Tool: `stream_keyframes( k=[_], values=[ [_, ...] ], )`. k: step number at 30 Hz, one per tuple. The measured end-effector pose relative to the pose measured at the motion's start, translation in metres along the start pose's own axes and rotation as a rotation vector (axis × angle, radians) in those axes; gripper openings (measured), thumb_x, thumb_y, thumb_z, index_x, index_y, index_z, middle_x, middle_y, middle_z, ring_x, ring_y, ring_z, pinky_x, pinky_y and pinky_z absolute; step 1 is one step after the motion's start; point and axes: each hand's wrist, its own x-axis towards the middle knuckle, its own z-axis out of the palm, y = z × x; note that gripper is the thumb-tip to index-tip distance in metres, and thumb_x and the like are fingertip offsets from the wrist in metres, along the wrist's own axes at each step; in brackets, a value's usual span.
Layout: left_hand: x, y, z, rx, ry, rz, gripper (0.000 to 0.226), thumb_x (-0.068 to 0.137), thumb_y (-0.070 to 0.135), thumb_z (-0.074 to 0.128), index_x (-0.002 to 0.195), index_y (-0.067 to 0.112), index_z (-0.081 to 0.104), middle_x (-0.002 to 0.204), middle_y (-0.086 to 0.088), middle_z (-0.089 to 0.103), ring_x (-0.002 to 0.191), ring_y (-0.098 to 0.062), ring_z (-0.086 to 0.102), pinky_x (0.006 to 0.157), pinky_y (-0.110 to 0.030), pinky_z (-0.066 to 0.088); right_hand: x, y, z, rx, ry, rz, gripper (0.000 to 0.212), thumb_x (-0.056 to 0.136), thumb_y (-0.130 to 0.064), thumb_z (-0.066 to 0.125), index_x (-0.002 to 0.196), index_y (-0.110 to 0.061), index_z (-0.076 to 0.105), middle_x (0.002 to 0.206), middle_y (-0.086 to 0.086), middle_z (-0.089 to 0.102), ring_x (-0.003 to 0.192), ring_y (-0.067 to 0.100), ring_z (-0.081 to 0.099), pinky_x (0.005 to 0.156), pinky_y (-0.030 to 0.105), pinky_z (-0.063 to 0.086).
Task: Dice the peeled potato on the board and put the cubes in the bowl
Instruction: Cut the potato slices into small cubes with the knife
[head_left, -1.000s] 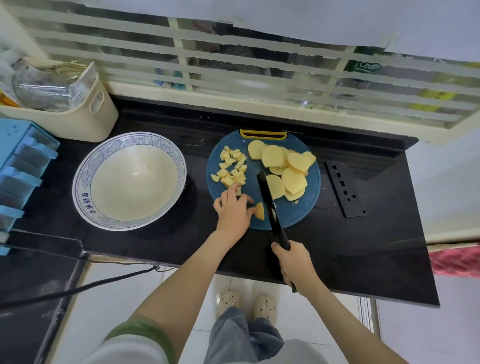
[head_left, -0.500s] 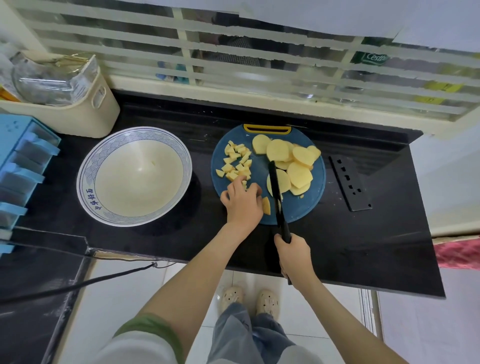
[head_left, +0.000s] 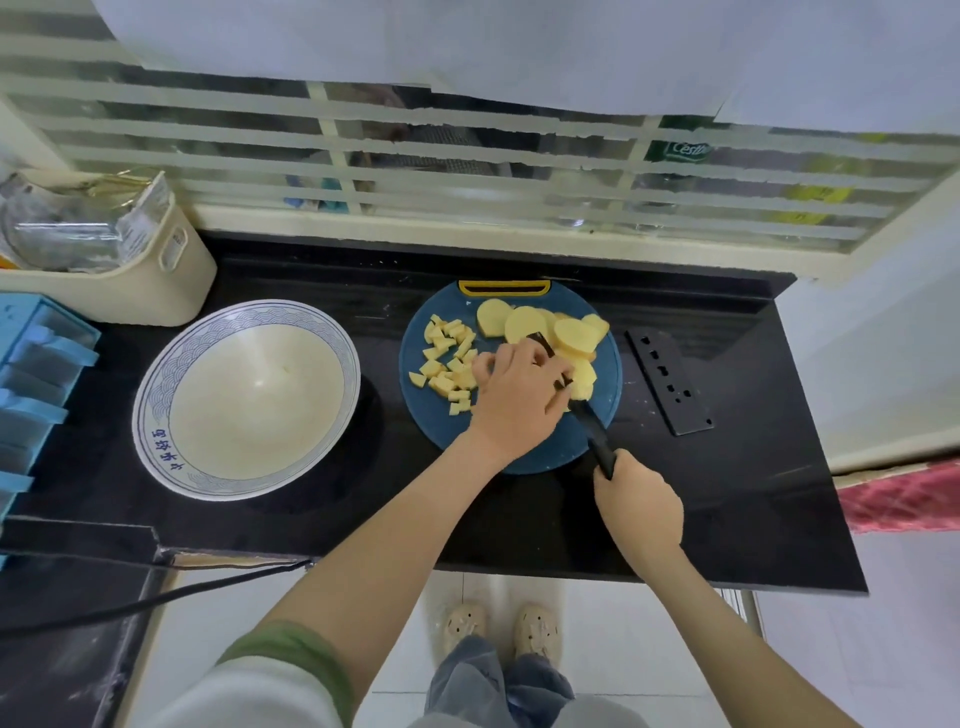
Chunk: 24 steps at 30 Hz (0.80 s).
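Left hand (head_left: 519, 395): moved from the board's near edge up to the slices (head_left: 524, 322). Fingers bent over one by the blade; the grip is hidden, so I cannot tell if it holds.
Right hand (head_left: 636, 501): wrapped round the knife (head_left: 592, 434) handle, blade now angled under the left fingers.
Cubes (head_left: 447, 364): heaped on the left of the board (head_left: 426, 421).
Bowl (head_left: 150, 415): left on the counter (head_left: 727, 493), no cubes seen in it.
Judgement: previous piece diced, next slice being fetched.
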Motion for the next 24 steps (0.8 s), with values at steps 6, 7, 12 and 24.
stream_keyframes(
  k=[6, 7, 12, 24],
  values=[
    [0.028, -0.001, -0.014, 0.016, -0.484, -0.057, 0.035, 0.084, 0.054, 0.058, 0.114, 0.036, 0.059, 0.114, 0.001, 0.039, 0.114, -0.021, 0.032, 0.099, -0.041, 0.014, 0.005, 0.001, -0.013, -0.249, 0.008, -0.135, 0.019, 0.099, -0.037, 0.047, 0.104, -0.02, 0.052, 0.075, -0.006, 0.056, 0.06, 0.015, 0.057, 0.052, 0.028, 0.047],
    [0.032, -0.001, -0.015, 0.016, -0.506, -0.072, 0.033, 0.085, 0.053, 0.058, 0.114, 0.036, 0.058, 0.113, 0.001, 0.038, 0.114, -0.021, 0.032, 0.101, -0.042, 0.015, 0.006, 0.002, -0.015, -0.263, -0.002, -0.147, 0.018, 0.099, -0.037, 0.047, 0.103, -0.02, 0.05, 0.075, -0.006, 0.056, 0.06, 0.015, 0.057, 0.053, 0.028, 0.048],
    [0.039, -0.004, -0.016, 0.044, -0.571, -0.091, 0.025, 0.089, 0.046, 0.055, 0.112, 0.035, 0.059, 0.114, 0.0, 0.041, 0.116, -0.021, 0.033, 0.1, -0.042, 0.018, 0.007, 0.001, -0.02, -0.349, -0.014, -0.251, 0.017, 0.099, -0.037, 0.046, 0.102, -0.02, 0.047, 0.078, -0.006, 0.053, 0.06, 0.014, 0.054, 0.048, 0.025, 0.039],
    [0.013, -0.064, -0.021, 0.136, -0.429, -0.428, 0.024, 0.099, 0.032, 0.042, 0.115, 0.031, 0.059, 0.122, -0.003, 0.048, 0.115, -0.024, 0.038, 0.093, -0.039, 0.025, 0.01, -0.02, -0.009, -0.474, -0.035, -0.426, 0.02, 0.1, -0.038, 0.043, 0.093, -0.02, 0.036, 0.078, -0.006, 0.046, 0.06, 0.014, 0.046, 0.049, 0.025, 0.031]
  ],
)
